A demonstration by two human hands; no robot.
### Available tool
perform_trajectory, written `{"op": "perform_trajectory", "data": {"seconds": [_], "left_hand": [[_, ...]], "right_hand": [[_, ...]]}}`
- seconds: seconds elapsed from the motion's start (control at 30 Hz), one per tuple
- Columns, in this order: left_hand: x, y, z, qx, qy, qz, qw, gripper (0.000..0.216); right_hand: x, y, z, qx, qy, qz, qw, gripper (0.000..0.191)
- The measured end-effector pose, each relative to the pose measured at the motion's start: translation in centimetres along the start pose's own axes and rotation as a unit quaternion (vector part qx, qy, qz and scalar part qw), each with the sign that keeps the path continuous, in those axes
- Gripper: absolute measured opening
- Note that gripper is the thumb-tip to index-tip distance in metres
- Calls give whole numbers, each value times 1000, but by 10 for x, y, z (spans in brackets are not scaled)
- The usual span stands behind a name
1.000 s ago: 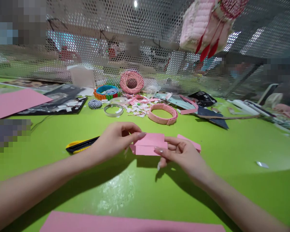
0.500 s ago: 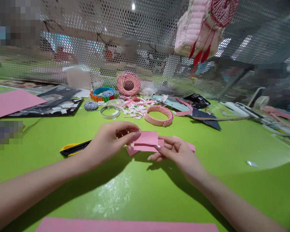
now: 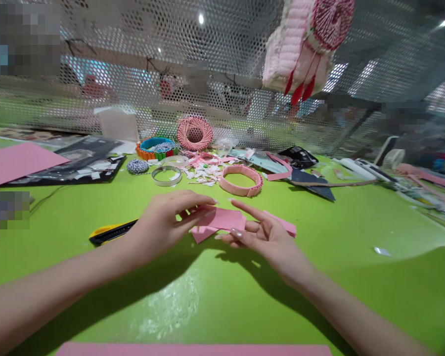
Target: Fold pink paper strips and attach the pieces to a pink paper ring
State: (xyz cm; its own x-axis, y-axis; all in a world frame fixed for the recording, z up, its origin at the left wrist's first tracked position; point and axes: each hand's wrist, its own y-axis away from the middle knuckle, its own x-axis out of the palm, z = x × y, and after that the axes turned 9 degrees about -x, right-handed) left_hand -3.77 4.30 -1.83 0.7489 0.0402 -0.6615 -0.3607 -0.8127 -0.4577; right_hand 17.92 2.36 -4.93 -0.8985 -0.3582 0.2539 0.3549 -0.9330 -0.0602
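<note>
Small rectangular pieces of pink paper (image 3: 228, 219) are held up between my two hands over the green table. My left hand (image 3: 174, 215) pinches their left end, thumb in front and fingers bent behind. At the right end, my right hand (image 3: 269, 237) has its thumb against the lower corner, while its index finger stretches away along the top. More pink paper pieces (image 3: 203, 233) show below the held ones, and others (image 3: 282, 223) lie behind my right hand. A yellow and black utility knife (image 3: 111, 232) lies partly hidden behind my left forearm.
A pink ring-shaped band (image 3: 241, 181), a roll of clear tape (image 3: 166, 176) and paper scraps (image 3: 203, 173) lie beyond my hands. Pink sheets lie at the left (image 3: 22, 162) and near edge (image 3: 193, 350). A perforated metal screen (image 3: 215, 44) stands behind, with a pink hanging ornament (image 3: 300, 54).
The held pink pieces have come together from a staggered stack into a more even one. My right index finger has lifted and straightened. The view has shifted slightly.
</note>
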Motion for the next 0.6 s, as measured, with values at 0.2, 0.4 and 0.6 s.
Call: {"op": "perform_trajectory", "data": {"seconds": [0.2, 0.4, 0.6], "left_hand": [[2, 1, -3, -25, 30, 23, 999, 8], [2, 1, -1, -30, 25, 40, 998, 8], [1, 0, -2, -57, 30, 55, 996, 9]], "right_hand": [[2, 2, -2, -25, 34, 11, 999, 63], [3, 3, 3, -17, 53, 29, 998, 54], [5, 3, 7, 5, 51, 37, 998, 55]]}}
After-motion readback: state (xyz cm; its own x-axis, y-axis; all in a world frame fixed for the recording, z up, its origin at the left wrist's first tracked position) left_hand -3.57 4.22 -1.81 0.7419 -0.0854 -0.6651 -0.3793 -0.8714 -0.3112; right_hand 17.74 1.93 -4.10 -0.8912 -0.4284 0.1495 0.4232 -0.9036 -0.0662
